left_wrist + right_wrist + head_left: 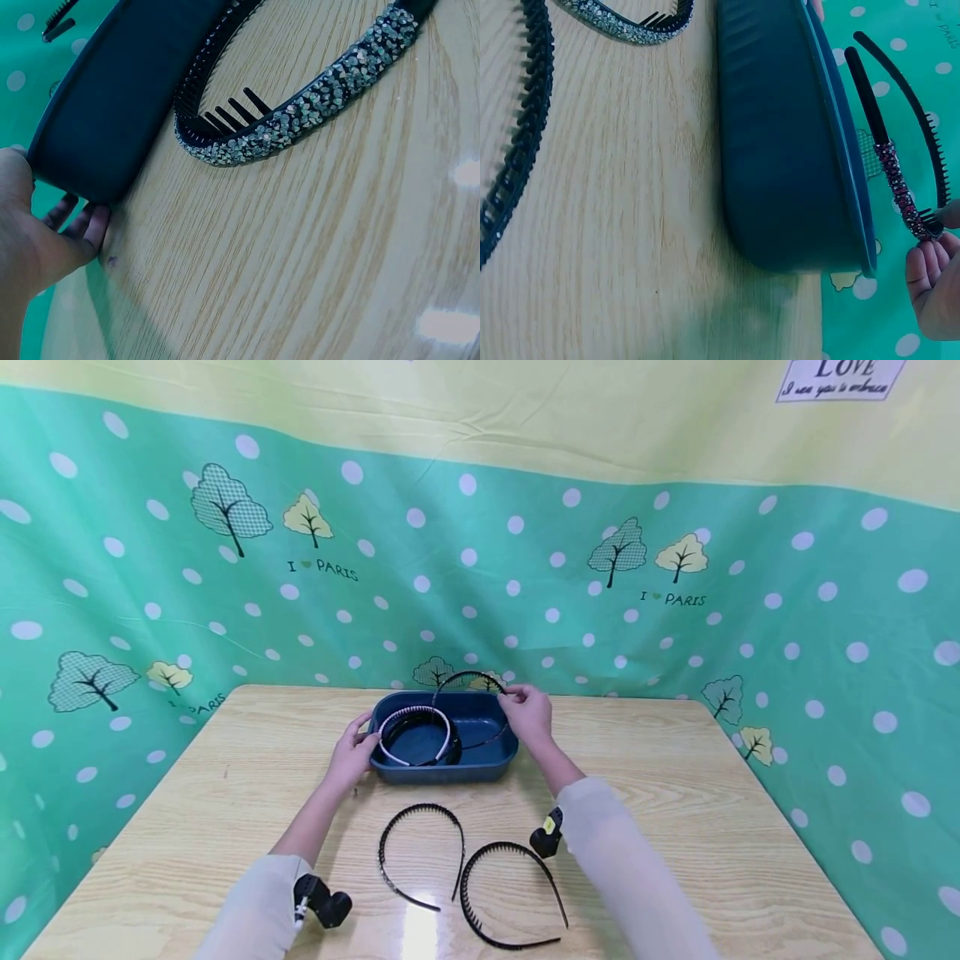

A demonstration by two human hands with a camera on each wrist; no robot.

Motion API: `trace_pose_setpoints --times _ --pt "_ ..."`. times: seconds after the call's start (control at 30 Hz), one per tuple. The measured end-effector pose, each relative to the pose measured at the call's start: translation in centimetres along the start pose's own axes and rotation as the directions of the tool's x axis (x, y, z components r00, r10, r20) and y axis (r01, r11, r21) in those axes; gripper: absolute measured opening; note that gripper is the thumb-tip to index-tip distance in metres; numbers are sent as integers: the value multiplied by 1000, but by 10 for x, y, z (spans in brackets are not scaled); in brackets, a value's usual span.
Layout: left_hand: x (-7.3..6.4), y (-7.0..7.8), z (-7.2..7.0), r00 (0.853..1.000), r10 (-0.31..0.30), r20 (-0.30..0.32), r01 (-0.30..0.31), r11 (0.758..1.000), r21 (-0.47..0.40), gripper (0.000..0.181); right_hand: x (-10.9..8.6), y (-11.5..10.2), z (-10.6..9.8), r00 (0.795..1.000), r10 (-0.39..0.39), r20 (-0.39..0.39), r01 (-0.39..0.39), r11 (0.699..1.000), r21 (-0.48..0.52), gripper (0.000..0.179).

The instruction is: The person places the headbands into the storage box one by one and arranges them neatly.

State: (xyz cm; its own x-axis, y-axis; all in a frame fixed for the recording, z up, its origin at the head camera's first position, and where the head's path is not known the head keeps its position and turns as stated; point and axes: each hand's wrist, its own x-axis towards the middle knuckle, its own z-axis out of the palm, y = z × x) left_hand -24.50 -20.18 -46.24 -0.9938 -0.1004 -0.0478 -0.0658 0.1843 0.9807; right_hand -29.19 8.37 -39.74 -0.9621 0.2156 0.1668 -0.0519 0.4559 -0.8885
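Note:
My right hand (529,714) pinches a black toothed headband (896,176) by its curved part, above the right end of a dark blue plastic basin (450,774). Pinkish stones cover part of that headband, and its two free ends point left. At the basin's left end, my left hand (350,756) grips the wall, thumb near the rim and fingers curled at the underside in the left wrist view. Inside the basin, a headband with a pale band (448,727) leans at the left, with black headbands partly hidden behind it.
Two more headbands lie on the wooden table (637,752) in front of the basin: a black one with silvery stones (300,112) and a plain black toothed one (465,893). A green dotted curtain (465,585) hangs behind the table and along its sides.

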Motion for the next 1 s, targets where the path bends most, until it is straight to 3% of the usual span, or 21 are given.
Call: trace_pose_setpoints --times 0.43,1.0 --pt "0 0 1 1000 -3 -10 3 1000 7 51 -7 -2 15 999 14 51 -16 999 39 19" --pt "-1 0 1 1000 -10 -10 10 1000 14 51 -14 -6 35 998 8 56 -11 998 61 20"
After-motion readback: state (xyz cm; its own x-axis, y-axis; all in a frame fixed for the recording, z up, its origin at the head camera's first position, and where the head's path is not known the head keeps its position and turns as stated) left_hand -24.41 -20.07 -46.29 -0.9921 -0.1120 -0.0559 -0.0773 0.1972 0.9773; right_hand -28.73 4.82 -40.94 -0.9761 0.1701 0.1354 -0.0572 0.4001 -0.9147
